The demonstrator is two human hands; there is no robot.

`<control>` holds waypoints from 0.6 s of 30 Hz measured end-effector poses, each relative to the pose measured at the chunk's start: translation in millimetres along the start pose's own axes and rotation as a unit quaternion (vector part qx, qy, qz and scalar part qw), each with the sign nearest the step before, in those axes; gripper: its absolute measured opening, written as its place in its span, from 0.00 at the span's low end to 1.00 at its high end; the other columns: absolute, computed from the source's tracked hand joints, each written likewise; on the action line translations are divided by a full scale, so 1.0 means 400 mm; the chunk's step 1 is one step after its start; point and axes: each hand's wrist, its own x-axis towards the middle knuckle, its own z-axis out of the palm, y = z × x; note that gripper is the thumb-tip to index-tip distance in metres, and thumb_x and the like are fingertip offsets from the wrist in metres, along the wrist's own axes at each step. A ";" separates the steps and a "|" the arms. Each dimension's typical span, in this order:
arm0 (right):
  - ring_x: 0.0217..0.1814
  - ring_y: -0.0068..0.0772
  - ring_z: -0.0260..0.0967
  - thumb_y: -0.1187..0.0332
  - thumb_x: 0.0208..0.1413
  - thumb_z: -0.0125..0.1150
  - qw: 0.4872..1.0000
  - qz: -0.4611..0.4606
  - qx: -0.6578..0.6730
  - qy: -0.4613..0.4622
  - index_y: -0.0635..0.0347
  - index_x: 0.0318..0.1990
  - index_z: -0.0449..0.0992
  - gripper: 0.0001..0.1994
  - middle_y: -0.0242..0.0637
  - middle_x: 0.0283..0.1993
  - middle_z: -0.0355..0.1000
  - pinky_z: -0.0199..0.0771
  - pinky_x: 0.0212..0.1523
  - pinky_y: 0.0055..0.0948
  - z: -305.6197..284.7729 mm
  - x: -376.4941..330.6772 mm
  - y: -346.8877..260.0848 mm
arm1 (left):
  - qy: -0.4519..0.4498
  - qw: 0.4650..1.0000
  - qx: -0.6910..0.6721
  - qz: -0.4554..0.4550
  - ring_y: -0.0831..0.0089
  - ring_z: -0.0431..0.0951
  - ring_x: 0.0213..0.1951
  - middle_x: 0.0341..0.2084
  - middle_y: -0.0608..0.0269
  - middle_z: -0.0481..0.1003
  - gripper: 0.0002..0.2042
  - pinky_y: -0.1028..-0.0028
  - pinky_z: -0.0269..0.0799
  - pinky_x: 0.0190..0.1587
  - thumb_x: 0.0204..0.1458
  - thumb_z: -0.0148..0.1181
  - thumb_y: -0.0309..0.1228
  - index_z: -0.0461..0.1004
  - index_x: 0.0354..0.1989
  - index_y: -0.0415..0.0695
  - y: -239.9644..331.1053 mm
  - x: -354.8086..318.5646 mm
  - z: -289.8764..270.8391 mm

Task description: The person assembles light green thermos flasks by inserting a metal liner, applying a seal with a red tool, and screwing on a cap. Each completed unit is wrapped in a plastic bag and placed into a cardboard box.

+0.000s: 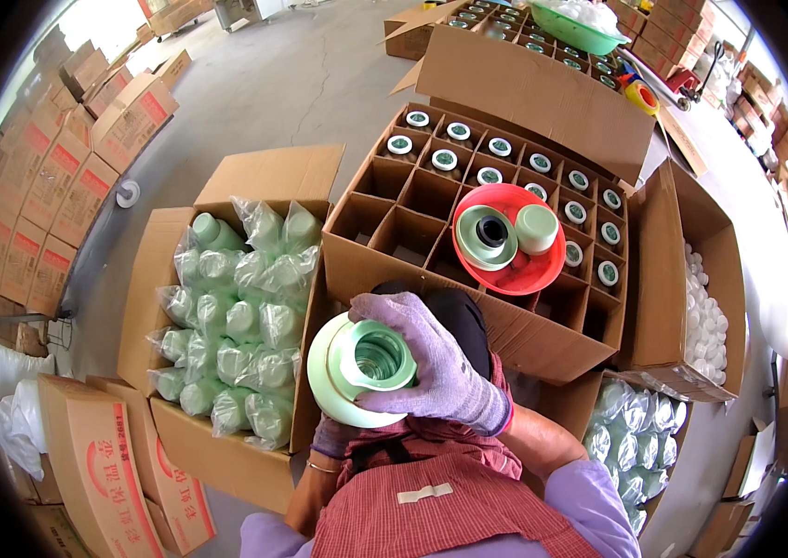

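Grasping a pale green funnel [359, 368] at lower centre frame, the gloved right hand [436, 358] clenches its rim. The left hand [331, 437] sits beneath; its grip cannot be told. Above lies a divided box [394, 209].

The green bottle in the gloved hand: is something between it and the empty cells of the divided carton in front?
Nothing visible blocks it. The green bottle, under the right hand, is just before the divided carton; the red bowl covers only cells further right.
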 end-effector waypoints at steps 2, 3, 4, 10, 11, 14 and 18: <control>0.59 0.45 0.64 0.63 0.41 0.77 1.000 -0.013 -0.002 0.008 0.64 0.65 0.63 0.42 0.45 0.58 0.66 0.64 0.60 0.36 -0.011 0.000 0.009 | 0.007 1.000 -0.001 0.003 0.60 0.69 0.62 0.63 0.54 0.68 0.29 0.63 0.63 0.65 0.59 0.57 0.38 0.61 0.67 0.38 -0.003 0.011 -0.005; 0.60 0.46 0.64 0.63 0.41 0.77 1.000 -0.019 -0.004 0.013 0.64 0.65 0.62 0.42 0.47 0.58 0.65 0.65 0.61 0.37 -0.019 -0.003 0.013 | 0.009 1.000 0.000 0.005 0.60 0.69 0.62 0.63 0.54 0.68 0.29 0.63 0.63 0.65 0.59 0.57 0.38 0.61 0.67 0.38 -0.007 0.020 -0.007; 0.59 0.45 0.64 0.65 0.41 0.77 1.000 -0.011 -0.003 0.023 0.65 0.66 0.62 0.43 0.47 0.58 0.65 0.65 0.60 0.36 -0.022 -0.020 0.024 | 0.012 1.000 0.005 0.008 0.60 0.69 0.62 0.62 0.54 0.68 0.29 0.63 0.63 0.65 0.59 0.57 0.38 0.61 0.66 0.38 -0.009 0.027 -0.015; 0.71 0.56 0.54 0.57 0.53 0.68 0.994 0.099 -0.027 0.039 0.67 0.70 0.50 0.43 0.57 0.68 0.53 0.54 0.70 0.42 -0.027 -0.265 0.124 | -0.040 0.771 0.575 0.270 0.59 0.75 0.56 0.56 0.51 0.73 0.27 0.64 0.70 0.58 0.57 0.60 0.40 0.67 0.62 0.38 0.229 0.028 -0.229; 0.70 0.56 0.55 0.59 0.53 0.68 0.985 0.159 -0.029 0.051 0.68 0.69 0.51 0.42 0.59 0.67 0.54 0.55 0.70 0.42 -0.023 -0.317 0.127 | -0.107 0.821 0.522 0.202 0.58 0.77 0.52 0.52 0.50 0.74 0.26 0.64 0.71 0.56 0.56 0.61 0.41 0.68 0.60 0.38 0.321 0.079 -0.150; 0.60 0.54 0.67 0.71 0.52 0.63 0.956 0.200 -0.164 -0.138 0.66 0.58 0.66 0.26 0.54 0.57 0.67 0.67 0.63 0.41 -0.081 -0.367 0.153 | -0.207 0.814 0.534 0.097 0.57 0.80 0.42 0.41 0.50 0.77 0.23 0.64 0.74 0.48 0.52 0.63 0.43 0.74 0.51 0.39 0.431 0.126 0.080; 0.55 0.50 0.69 0.74 0.53 0.60 0.957 0.156 -0.245 -0.022 0.59 0.48 0.75 0.14 0.46 0.51 0.70 0.72 0.57 0.41 -0.219 -0.193 0.175 | -0.254 0.618 0.725 0.167 0.55 0.80 0.37 0.32 0.51 0.77 0.24 0.60 0.75 0.43 0.51 0.61 0.52 0.77 0.43 0.42 0.194 0.156 0.155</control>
